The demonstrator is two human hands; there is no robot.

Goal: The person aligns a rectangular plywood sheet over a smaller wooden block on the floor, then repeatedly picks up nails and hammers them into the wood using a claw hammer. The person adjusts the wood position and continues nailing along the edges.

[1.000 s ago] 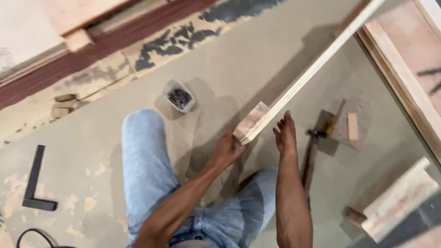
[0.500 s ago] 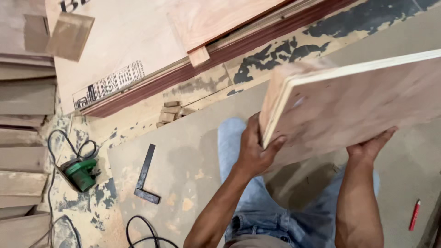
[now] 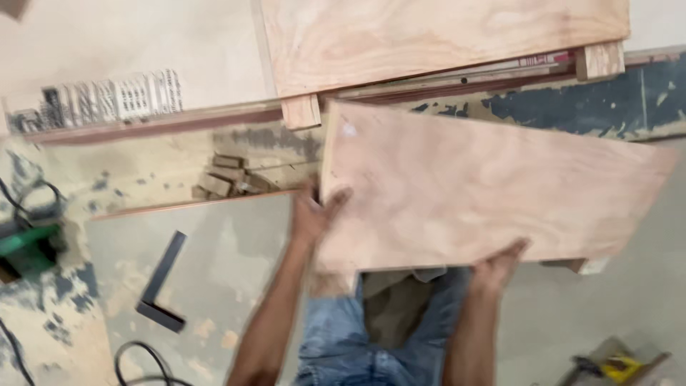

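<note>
I hold a long plywood panel [image 3: 471, 193] flat in front of me, its broad face up, above my jeans-clad legs [image 3: 371, 343]. My left hand [image 3: 314, 211] grips its left end, thumb on top. Its near long edge rests in my right hand [image 3: 500, 261], fingers curled over the rim. A small wooden block [image 3: 582, 266] shows under the panel's near right corner.
A black metal square [image 3: 161, 282] lies on a grey sheet [image 3: 229, 236] at my left. Small wood offcuts [image 3: 225, 180] are piled behind it. Stacked plywood sheets [image 3: 429, 36] lie at the back. A green power tool [image 3: 28, 246] sits far left, a black cable [image 3: 136, 357] near my knee.
The panel has swung from a tilted, edge-on position to lying flat with its face up. My view has shifted right and nearer the floor; both hands kept their hold.
</note>
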